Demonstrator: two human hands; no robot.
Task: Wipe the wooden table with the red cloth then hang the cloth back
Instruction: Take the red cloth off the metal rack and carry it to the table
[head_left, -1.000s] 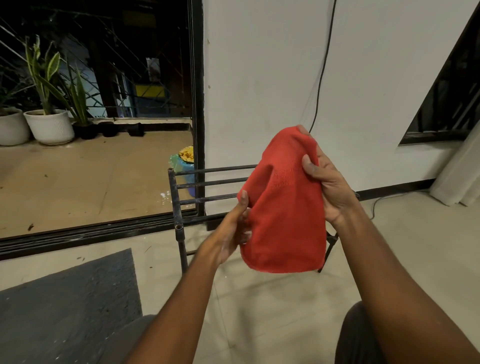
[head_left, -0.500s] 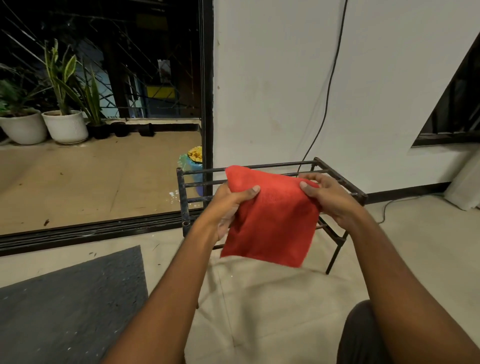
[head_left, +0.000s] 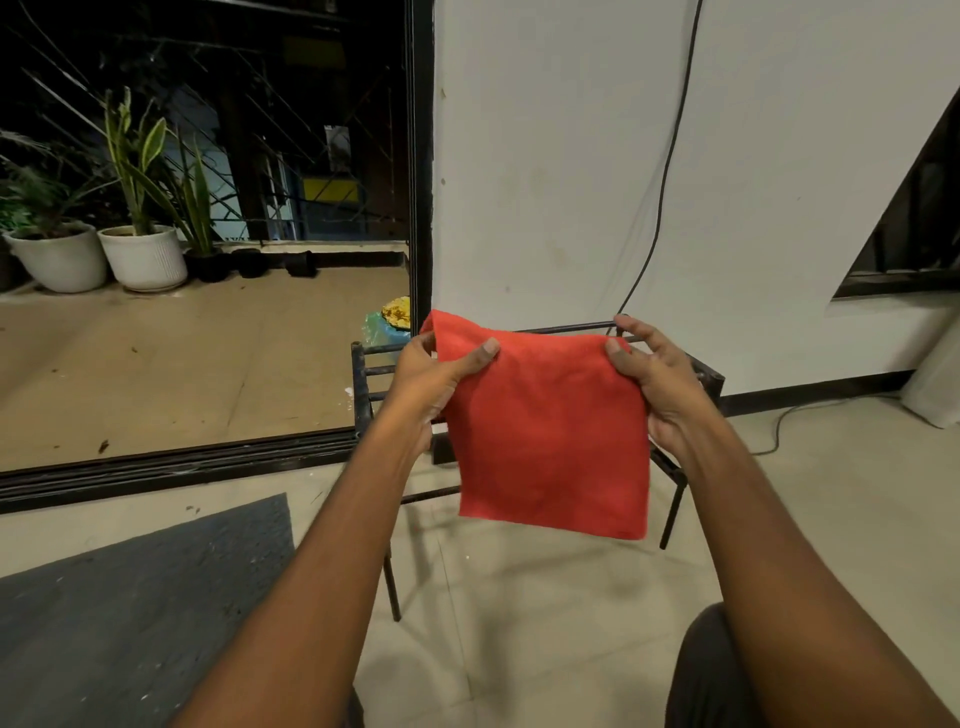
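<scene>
The red cloth (head_left: 548, 436) hangs folded in front of me, held by its top edge. My left hand (head_left: 436, 379) pinches the top left corner and my right hand (head_left: 654, 379) pinches the top right corner. Behind the cloth stands a low black metal rack (head_left: 363, 374) with horizontal bars; the cloth's top edge is level with the rack's upper bars and hides most of them. I cannot tell whether the cloth touches the rack. The wooden table is not in view.
A white wall (head_left: 571, 156) rises behind the rack, with a black cable (head_left: 670, 156) running down it. To the left, an open doorway leads to a terrace with potted plants (head_left: 140, 249). A grey mat (head_left: 130, 597) lies on the floor at lower left.
The cloth has come down from chest height to the rack's top bars and been spread flat. My left hand moved from its lower edge to its top left corner.
</scene>
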